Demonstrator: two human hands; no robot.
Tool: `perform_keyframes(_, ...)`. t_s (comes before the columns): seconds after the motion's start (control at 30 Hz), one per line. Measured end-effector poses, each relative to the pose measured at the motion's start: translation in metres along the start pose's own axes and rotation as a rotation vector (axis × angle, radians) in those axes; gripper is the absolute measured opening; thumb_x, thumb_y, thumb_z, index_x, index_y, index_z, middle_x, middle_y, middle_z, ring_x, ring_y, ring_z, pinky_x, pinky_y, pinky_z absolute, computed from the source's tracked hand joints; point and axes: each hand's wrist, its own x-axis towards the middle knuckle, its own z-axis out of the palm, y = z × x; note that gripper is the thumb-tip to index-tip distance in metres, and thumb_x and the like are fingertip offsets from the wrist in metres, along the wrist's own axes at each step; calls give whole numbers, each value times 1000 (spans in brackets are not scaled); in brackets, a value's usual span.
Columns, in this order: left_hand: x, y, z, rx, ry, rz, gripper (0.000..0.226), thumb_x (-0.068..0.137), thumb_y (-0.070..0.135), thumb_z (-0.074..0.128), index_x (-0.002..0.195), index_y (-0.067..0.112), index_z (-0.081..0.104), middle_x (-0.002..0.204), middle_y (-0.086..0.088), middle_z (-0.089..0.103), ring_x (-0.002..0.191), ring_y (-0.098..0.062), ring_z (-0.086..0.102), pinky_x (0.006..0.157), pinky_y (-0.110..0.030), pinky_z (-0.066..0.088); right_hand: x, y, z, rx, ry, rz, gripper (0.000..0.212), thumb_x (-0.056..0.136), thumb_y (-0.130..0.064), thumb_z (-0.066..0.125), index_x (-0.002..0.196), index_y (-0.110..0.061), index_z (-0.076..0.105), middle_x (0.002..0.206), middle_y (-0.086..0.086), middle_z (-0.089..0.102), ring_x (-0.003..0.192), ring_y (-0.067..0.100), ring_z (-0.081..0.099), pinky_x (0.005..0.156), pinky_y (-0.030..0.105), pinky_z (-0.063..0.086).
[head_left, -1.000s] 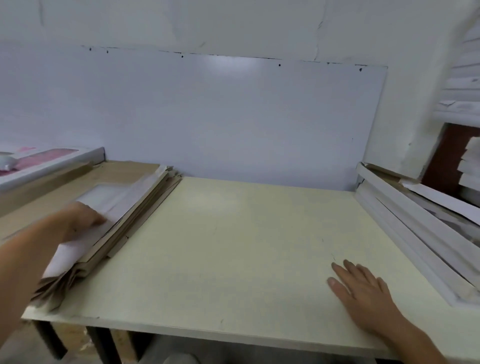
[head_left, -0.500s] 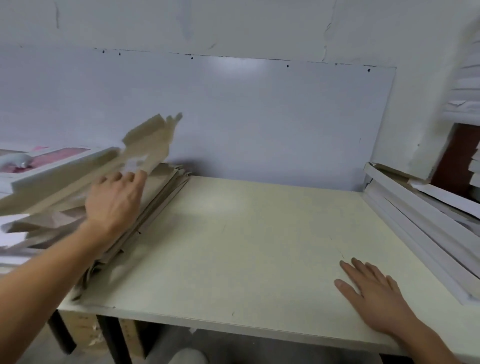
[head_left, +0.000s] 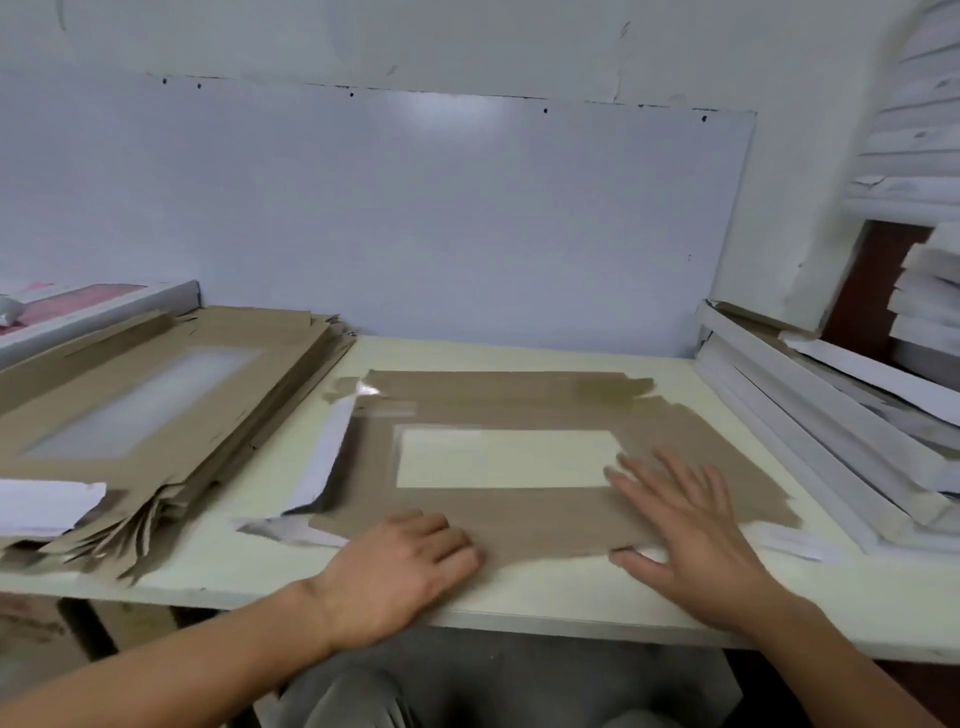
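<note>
Nearest me, my left hand (head_left: 400, 566) sits at the near edge of the brown windowed sheet (head_left: 519, 514), fingers curled; I cannot tell whether it pinches that edge or only rests there; my right hand (head_left: 685, 525) lies flat on the sheet's right part, fingers straight and spread, holding nothing; the sheet lies flat on the table (head_left: 545, 590) under both hands; left of my left hand, a stack of like sheets (head_left: 270, 374); right of my right hand, white stacked boards (head_left: 810, 431); beyond both, a white wall panel (head_left: 415, 218).
</note>
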Motion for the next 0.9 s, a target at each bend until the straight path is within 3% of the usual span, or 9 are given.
perform_keyframes(0.03, 2, -2, -2, -72, -53, -101, 25, 90, 24, 39, 108, 21, 55, 94, 1, 66, 80, -22, 61, 67, -31, 52, 3, 1, -3, 31, -84, -16, 61, 89, -70, 47, 145, -51, 36, 151, -27, 29, 146, 7, 18, 121, 42, 14)
perform_keyframes(0.1, 5, -13, -2, -199, -186, -364, 21, 98, 37, 32, 104, 25, 48, 97, 0, 64, 87, -26, 62, 71, -37, 49, 11, 1, -9, 110, -194, -28, 37, 89, -70, 43, 105, -43, 63, 105, -29, 56, 102, -4, 49, 90, 28, 42)
perform_keyframes(0.2, 5, -39, 8, -178, -362, -632, 38, 95, 63, 37, 88, 27, 42, 92, 0, 64, 87, -27, 62, 65, -35, 43, 27, 2, -16, 260, -258, -2, 36, 94, -57, 50, 69, -32, 50, 68, -14, 52, 65, 5, 49, 60, 27, 37)
perform_keyframes(0.33, 1, -61, 16, -126, -438, -762, 54, 87, 76, 39, 92, 23, 45, 90, -2, 64, 84, -28, 62, 65, -35, 43, 38, 2, -16, 236, -303, 82, 9, 96, -41, 58, 88, -42, 54, 83, -16, 54, 82, 9, 54, 69, 25, 43)
perform_keyframes(0.47, 1, -52, 26, -20, -328, -702, 38, 97, 53, 42, 125, 27, 43, 119, 1, 49, 113, -24, 48, 87, -36, 40, 44, -29, -4, 114, -228, 47, 49, 99, -19, 48, 146, -31, 41, 145, -6, 41, 133, 18, 37, 108, 35, 35)
perform_keyframes(0.57, 21, -22, 33, -340, -162, -414, 45, 96, 18, 45, 141, 15, 45, 141, -9, 45, 131, -27, 41, 105, -38, 35, 44, -85, 13, 154, -358, -62, 61, 106, -46, 29, 160, -25, 11, 168, -3, 3, 153, 18, 2, 124, 41, 6)
perform_keyframes(0.63, 32, -6, 34, -490, -268, -344, 55, 104, 31, 35, 155, 12, 24, 162, -5, 19, 150, -16, 15, 121, -35, 16, 44, -110, 23, 156, -466, -80, 79, 99, -67, 12, 160, -19, -5, 167, -5, -12, 152, 11, -14, 124, 41, -7)
perform_keyframes(0.73, 25, -7, 35, -449, -570, -394, 76, 94, 69, 11, 155, 30, -13, 161, 14, -20, 144, 1, -24, 121, -33, -11, 42, -103, 26, 134, -492, -55, 87, 91, -75, 1, 158, -22, -13, 165, -9, -19, 150, 5, -21, 123, 38, -13)
perform_keyframes(0.9, -24, -49, 20, -416, -700, -489, 85, 82, 86, 12, 148, 45, -22, 153, 26, -30, 138, 4, -34, 119, -37, -16, 14, -30, 13, 102, -517, 94, 98, 77, -82, -8, 156, -26, -18, 161, -14, -26, 144, -1, -25, 123, 37, -11)
